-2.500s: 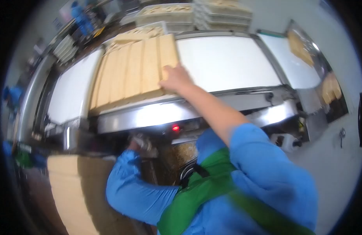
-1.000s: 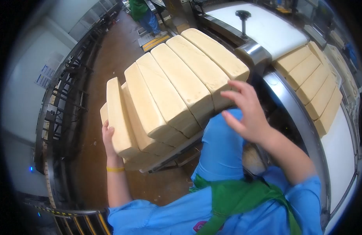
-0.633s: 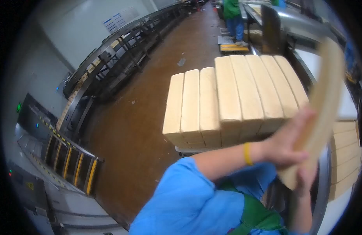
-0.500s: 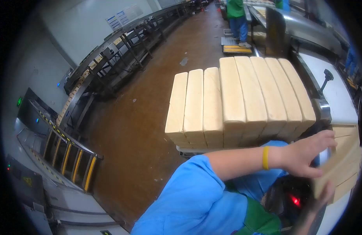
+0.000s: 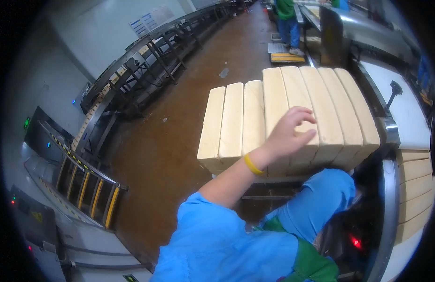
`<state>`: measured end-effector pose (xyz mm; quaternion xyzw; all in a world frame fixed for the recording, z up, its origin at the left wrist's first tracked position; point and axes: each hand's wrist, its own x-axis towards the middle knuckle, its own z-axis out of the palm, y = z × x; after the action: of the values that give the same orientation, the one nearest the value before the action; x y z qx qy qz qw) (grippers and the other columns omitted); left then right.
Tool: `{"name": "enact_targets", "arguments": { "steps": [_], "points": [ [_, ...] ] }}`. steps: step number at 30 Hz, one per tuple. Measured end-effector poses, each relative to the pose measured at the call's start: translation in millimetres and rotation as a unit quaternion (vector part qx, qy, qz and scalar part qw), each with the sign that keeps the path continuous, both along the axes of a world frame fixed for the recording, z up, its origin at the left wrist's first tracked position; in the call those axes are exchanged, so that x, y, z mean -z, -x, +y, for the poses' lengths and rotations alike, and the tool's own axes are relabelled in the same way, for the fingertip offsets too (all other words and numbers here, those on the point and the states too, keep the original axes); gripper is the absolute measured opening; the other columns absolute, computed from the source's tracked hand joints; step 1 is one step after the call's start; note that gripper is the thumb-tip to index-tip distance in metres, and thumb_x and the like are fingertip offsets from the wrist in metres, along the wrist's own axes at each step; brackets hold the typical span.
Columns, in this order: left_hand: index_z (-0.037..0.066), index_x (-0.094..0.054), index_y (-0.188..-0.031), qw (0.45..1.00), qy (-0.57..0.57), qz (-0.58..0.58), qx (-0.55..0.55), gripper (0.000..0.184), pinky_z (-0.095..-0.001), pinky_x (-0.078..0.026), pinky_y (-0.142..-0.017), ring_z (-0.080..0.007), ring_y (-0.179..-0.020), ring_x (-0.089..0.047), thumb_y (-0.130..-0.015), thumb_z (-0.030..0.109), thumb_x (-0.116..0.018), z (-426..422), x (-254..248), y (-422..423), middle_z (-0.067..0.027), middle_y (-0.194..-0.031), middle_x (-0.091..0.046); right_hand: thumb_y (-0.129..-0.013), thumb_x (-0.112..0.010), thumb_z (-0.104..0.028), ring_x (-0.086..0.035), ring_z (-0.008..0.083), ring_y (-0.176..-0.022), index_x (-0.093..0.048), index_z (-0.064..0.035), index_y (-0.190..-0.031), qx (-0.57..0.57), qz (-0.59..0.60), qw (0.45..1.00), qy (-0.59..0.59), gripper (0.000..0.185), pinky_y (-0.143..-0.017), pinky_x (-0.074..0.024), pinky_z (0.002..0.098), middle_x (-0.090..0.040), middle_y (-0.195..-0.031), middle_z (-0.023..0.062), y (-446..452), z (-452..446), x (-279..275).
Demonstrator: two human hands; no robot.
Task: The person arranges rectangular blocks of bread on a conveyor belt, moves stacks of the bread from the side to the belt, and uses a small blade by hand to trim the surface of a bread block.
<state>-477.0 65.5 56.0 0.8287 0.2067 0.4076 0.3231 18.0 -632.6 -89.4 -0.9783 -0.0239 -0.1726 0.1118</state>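
Note:
My left hand [image 5: 291, 133], with a yellow band on the wrist, is above a stack of long cream-coloured blocks [image 5: 230, 123]. Its fingers are curved and apart, and nothing is in them. Whether the fingertips touch the blocks is hard to tell. The blocks lie side by side in more than one layer, the right-hand group standing higher than the left. On the white belt at the right edge, several similar blocks [image 5: 413, 190] lie in a row. My right hand is out of the picture.
A metal rail [image 5: 390, 207] edges the belt beside my knee [image 5: 323, 190]. A black knob [image 5: 394, 89] stands up from the machine on the right. Yellow-edged steps [image 5: 93, 192] and a long conveyor [image 5: 128, 70] are on the left. A co-worker [image 5: 288, 28] stands farther ahead.
My left hand has moved left from the belt to above the stack. The block that both hands were at over the belt is no longer between them. My right hand has left the view.

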Motion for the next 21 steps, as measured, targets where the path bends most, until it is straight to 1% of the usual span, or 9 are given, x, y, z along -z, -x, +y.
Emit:
{"name": "enact_targets", "arguments": {
  "steps": [5,8,9,10,12,13,16,17,21],
  "points": [
    [0.006,-0.063,-0.101,0.990,0.109,-0.003,-0.083,0.021,-0.0352,-0.046,-0.092,-0.0213,-0.108,-0.055,-0.083,0.016,-0.065,26,19,38,-0.0109,-0.116,-0.056,-0.083,-0.053,-0.061,-0.056,0.0373,-0.111,-0.057,-0.0016,-0.123,-0.048,0.020,0.997,0.063,0.072,-0.096,-0.0439,0.0418,-0.059,-0.121,0.0197,12,92,-10],
    [0.008,-0.064,-0.102,0.977,0.013,0.029,-0.209,0.024,-0.0351,-0.042,-0.092,-0.0188,-0.104,-0.056,-0.080,0.018,-0.067,48,31,57,-0.0068,-0.111,-0.060,-0.096,-0.041,-0.033,-0.049,0.0267,-0.115,-0.050,0.0006,-0.125,-0.147,0.010,0.981,-0.128,0.045,-0.102,-0.0386,0.0358,-0.050,-0.125,0.0197,-55,120,48],
    [0.008,-0.063,-0.104,0.968,-0.003,0.040,-0.247,0.028,-0.0356,-0.041,-0.091,-0.0178,-0.104,-0.055,-0.079,0.020,-0.068,56,36,62,-0.0060,-0.112,-0.059,-0.093,-0.046,-0.036,-0.053,0.0276,-0.109,-0.050,0.0004,-0.126,-0.127,0.019,0.985,-0.116,0.049,-0.096,-0.0411,0.0364,-0.054,-0.119,0.0196,-58,139,45],
    [0.004,-0.060,-0.102,0.962,0.009,0.049,-0.267,0.029,-0.0361,-0.041,-0.096,-0.0284,-0.108,-0.052,-0.078,0.017,-0.068,55,35,64,-0.0139,-0.109,-0.056,-0.090,-0.050,-0.039,-0.057,0.0285,-0.102,-0.050,0.0001,-0.127,-0.106,0.028,0.988,-0.104,0.054,-0.090,-0.0437,0.0369,-0.059,-0.112,0.0196,-51,167,33],
    [0.005,-0.057,-0.113,0.953,0.026,0.063,-0.294,0.040,-0.0365,-0.042,-0.095,-0.0278,-0.111,-0.050,-0.077,0.019,-0.068,68,50,72,-0.0143,-0.114,-0.055,-0.084,-0.057,-0.040,-0.061,0.0310,-0.100,-0.051,-0.0019,-0.128,-0.073,0.033,0.985,-0.151,0.058,-0.087,-0.0459,0.0381,-0.063,-0.110,0.0207,-25,217,9],
    [0.004,-0.056,-0.116,0.958,0.049,0.072,-0.272,0.044,-0.0369,-0.042,-0.096,-0.0262,-0.113,-0.050,-0.077,0.020,-0.068,78,61,79,-0.0143,-0.117,-0.054,-0.081,-0.058,-0.039,-0.059,0.0344,-0.106,-0.051,-0.0014,-0.127,-0.030,0.068,0.996,-0.053,0.060,-0.090,-0.0446,0.0390,-0.061,-0.115,0.0225,-17,222,-11],
    [0.001,-0.043,-0.129,0.957,0.193,0.035,-0.215,0.049,-0.0318,-0.043,-0.093,-0.0184,-0.109,-0.049,-0.084,0.008,-0.063,76,66,68,-0.0126,-0.118,-0.052,-0.076,-0.060,-0.034,-0.057,0.0356,-0.111,-0.056,-0.0006,-0.122,-0.047,0.013,0.997,-0.061,0.057,-0.094,-0.0440,0.0395,-0.060,-0.118,0.0233,1,234,-19],
    [0.001,-0.042,-0.130,0.949,0.264,-0.015,-0.173,0.054,-0.0336,-0.040,-0.096,-0.0214,-0.118,-0.045,-0.082,0.011,-0.064,70,61,61,-0.0138,-0.131,-0.045,-0.075,-0.062,-0.031,-0.059,0.0347,-0.108,-0.057,-0.0002,-0.121,-0.057,-0.003,0.996,-0.072,0.055,-0.093,-0.0449,0.0390,-0.061,-0.115,0.0227,7,237,-21],
    [0.001,-0.026,-0.139,0.942,0.292,-0.024,-0.164,0.062,-0.0325,-0.040,-0.099,-0.0228,-0.122,-0.042,-0.086,0.006,-0.058,70,53,49,-0.0177,-0.136,-0.038,-0.074,-0.062,-0.030,-0.061,0.0353,-0.103,-0.059,-0.0017,-0.119,-0.063,0.011,0.993,-0.097,0.053,-0.092,-0.0460,0.0392,-0.063,-0.110,0.0246,19,243,-30]
  ]
}}
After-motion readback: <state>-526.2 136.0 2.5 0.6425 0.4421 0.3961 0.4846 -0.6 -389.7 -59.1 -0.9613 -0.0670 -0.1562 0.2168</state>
